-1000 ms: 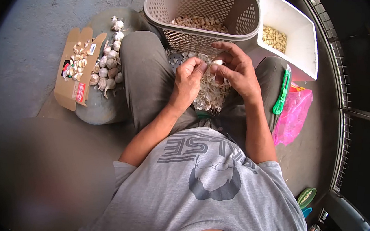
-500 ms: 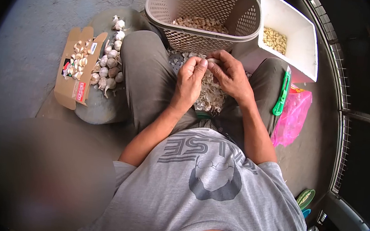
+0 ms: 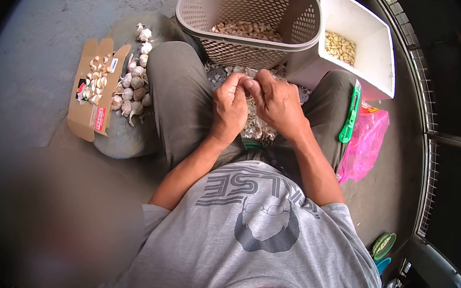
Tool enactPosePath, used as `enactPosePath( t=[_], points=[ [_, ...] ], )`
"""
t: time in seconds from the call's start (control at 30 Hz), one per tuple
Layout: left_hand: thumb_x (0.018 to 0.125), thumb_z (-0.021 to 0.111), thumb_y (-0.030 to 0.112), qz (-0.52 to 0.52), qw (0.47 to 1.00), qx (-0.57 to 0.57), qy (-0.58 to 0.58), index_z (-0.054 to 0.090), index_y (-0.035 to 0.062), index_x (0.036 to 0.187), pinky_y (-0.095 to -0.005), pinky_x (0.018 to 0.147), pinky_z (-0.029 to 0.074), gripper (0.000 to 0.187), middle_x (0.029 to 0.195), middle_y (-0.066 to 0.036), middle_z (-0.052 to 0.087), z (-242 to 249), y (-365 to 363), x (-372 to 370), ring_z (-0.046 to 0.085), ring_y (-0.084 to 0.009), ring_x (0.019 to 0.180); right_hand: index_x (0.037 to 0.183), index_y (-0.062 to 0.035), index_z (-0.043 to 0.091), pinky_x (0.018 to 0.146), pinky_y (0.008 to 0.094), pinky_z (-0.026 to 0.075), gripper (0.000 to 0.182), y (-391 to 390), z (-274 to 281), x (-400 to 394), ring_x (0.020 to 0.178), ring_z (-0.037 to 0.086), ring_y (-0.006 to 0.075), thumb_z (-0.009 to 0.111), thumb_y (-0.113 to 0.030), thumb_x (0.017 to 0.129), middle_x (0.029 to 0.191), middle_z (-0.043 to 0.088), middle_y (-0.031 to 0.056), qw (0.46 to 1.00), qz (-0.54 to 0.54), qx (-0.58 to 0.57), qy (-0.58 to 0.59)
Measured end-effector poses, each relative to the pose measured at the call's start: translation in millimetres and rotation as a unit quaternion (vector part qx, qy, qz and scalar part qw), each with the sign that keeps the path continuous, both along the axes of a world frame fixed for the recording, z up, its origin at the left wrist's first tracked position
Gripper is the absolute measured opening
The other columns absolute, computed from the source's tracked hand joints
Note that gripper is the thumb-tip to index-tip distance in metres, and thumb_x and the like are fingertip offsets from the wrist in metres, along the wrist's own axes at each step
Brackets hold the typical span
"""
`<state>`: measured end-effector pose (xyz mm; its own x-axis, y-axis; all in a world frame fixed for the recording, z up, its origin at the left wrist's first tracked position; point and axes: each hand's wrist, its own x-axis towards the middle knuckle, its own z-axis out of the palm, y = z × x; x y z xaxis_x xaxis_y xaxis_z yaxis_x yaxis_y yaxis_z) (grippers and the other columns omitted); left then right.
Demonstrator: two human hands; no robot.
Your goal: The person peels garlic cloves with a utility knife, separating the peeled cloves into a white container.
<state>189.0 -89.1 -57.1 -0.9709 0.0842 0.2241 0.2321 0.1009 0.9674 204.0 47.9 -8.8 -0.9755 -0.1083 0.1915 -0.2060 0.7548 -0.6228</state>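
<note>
My left hand [image 3: 230,106] and my right hand [image 3: 278,104] meet in front of me between my knees, fingers curled in and thumbs close together. They pinch a small piece that my fingers now hide; from the pale glimpse a moment earlier it looks like a garlic clove. Below them lies a heap of papery garlic skins [image 3: 258,129]. Just beyond my hands stands a brown perforated basket [image 3: 247,42] with unpeeled garlic cloves [image 3: 248,30] in its bottom. Peeled cloves [image 3: 340,47] lie in a white foam box [image 3: 361,23] to its right.
Left of my knee, a round grey surface [image 3: 129,147] bears whole garlic bulbs [image 3: 137,82] and an opened cardboard box [image 3: 80,117] with loose cloves [image 3: 96,82]. A green utility knife [image 3: 349,120] rests on my right leg, beside a pink plastic bag [image 3: 364,141]. Metal grating runs along the right.
My hands have turned inward and my right hand has rolled over, so its back now covers the pale piece that showed between the fingertips. The containers shift slightly left with the camera.
</note>
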Motion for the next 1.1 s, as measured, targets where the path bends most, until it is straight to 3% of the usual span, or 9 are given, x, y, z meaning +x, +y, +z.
enactPosePath(
  t=[0.1, 0.2, 0.3, 0.43, 0.63, 0.77, 0.83, 0.9, 1.1],
  points=[
    [0.11, 0.051, 0.016, -0.038, 0.982, 0.113, -0.145, 0.064, 0.0014, 0.093, -0.0226, 0.061, 0.043, 0.026, 0.077, 0.002, 0.06, 6, -4, 4, 0.05, -0.004, 0.07, 0.092, 0.0002, 0.058, 0.057, 0.0482, 0.05, 0.031, 2, -1, 1, 0.067, 0.064, 0.0436, 0.059, -0.028, 0.105, 0.07, 0.062, 0.0238, 1.0, 0.025, -0.003, 0.005],
    [0.109, 0.053, 0.021, -0.044, 0.951, 0.24, -0.193, 0.064, 0.0015, 0.095, -0.022, 0.06, 0.044, 0.027, 0.081, 0.003, 0.06, -7, -8, -9, 0.052, -0.0042, 0.07, 0.092, 0.0017, 0.057, 0.058, 0.0482, 0.05, 0.03, -6, 2, 4, 0.068, 0.063, 0.0442, 0.057, -0.025, 0.106, 0.072, 0.061, 0.0252, 0.956, 0.082, -0.281, -0.03],
    [0.107, 0.058, 0.023, -0.06, 0.942, 0.27, -0.193, 0.065, 0.0005, 0.098, -0.022, 0.062, 0.044, 0.025, 0.083, 0.003, 0.06, -14, -10, -10, 0.053, -0.0045, 0.071, 0.099, -0.0001, 0.06, 0.06, 0.0349, 0.048, 0.032, -22, -5, 7, 0.064, 0.06, 0.0219, 0.05, -0.027, 0.111, 0.074, 0.06, 0.0117, 0.963, 0.115, -0.242, 0.022],
    [0.099, 0.064, 0.012, -0.068, 0.931, 0.251, -0.255, 0.069, 0.0016, 0.108, -0.0176, 0.059, 0.037, 0.015, 0.081, 0.005, 0.061, 2, -2, -6, 0.047, -0.0009, 0.066, 0.109, -0.0026, 0.066, 0.055, 0.0212, 0.039, 0.027, 7, -5, -3, 0.064, 0.049, 0.0056, 0.056, -0.028, 0.109, 0.081, 0.06, -0.0011, 0.779, 0.058, -0.593, -0.197],
    [0.097, 0.064, 0.007, -0.1, 0.898, 0.303, -0.302, 0.068, 0.0037, 0.122, -0.018, 0.062, 0.038, 0.026, 0.093, 0.004, 0.067, 0, -2, -7, 0.05, -0.0007, 0.071, 0.112, 0.0017, 0.069, 0.054, 0.0228, 0.043, 0.028, 30, 2, -11, 0.063, 0.052, 0.0063, 0.059, -0.023, 0.107, 0.081, 0.063, 0.0004, 0.867, 0.034, -0.472, -0.158],
    [0.104, 0.054, 0.017, -0.111, 0.847, 0.371, -0.365, 0.066, 0.0006, 0.122, -0.0253, 0.072, 0.049, 0.028, 0.103, -0.003, 0.07, 0, -10, -9, 0.063, -0.0103, 0.086, 0.116, 0.0057, 0.07, 0.053, 0.0247, 0.05, 0.027, 66, 12, -11, 0.065, 0.064, 0.0119, 0.065, -0.016, 0.102, 0.084, 0.07, 0.0076, 0.784, 0.265, -0.486, -0.28],
    [0.106, 0.05, 0.02, -0.144, 0.828, 0.408, -0.356, 0.064, -0.0016, 0.124, -0.0319, 0.078, 0.053, 0.032, 0.105, -0.009, 0.07, -11, -11, -10, 0.066, -0.019, 0.09, 0.133, 0.0062, 0.06, 0.057, 0.0277, 0.055, 0.039, 45, 18, -21, 0.07, 0.068, 0.0167, 0.064, -0.017, 0.102, 0.106, 0.07, 0.0142, 0.739, 0.095, -0.655, -0.124],
    [0.106, 0.049, 0.021, -0.167, 0.809, 0.433, -0.36, 0.062, -0.0025, 0.126, -0.0344, 0.079, 0.053, 0.033, 0.106, -0.012, 0.07, -6, -12, -7, 0.067, -0.0223, 0.091, 0.152, 0.0029, 0.039, 0.066, 0.0326, 0.059, 0.058, 39, 11, -42, 0.088, 0.07, 0.0232, 0.062, -0.02, 0.104, 0.138, 0.052, 0.0199, 0.859, -0.09, -0.503, 0.004],
    [0.107, 0.049, 0.016, -0.126, 0.821, 0.451, -0.326, 0.057, -0.0053, 0.133, -0.0358, 0.083, 0.055, 0.035, 0.107, -0.011, 0.068, -9, -7, -10, 0.066, -0.0209, 0.093, 0.11, 0.0033, 0.067, 0.081, 0.0456, 0.053, 0.027, 20, 1, -11, 0.087, 0.064, 0.036, 0.071, -0.015, 0.091, 0.107, 0.07, 0.02, 0.99, 0.109, -0.026, 0.089]
  ],
)
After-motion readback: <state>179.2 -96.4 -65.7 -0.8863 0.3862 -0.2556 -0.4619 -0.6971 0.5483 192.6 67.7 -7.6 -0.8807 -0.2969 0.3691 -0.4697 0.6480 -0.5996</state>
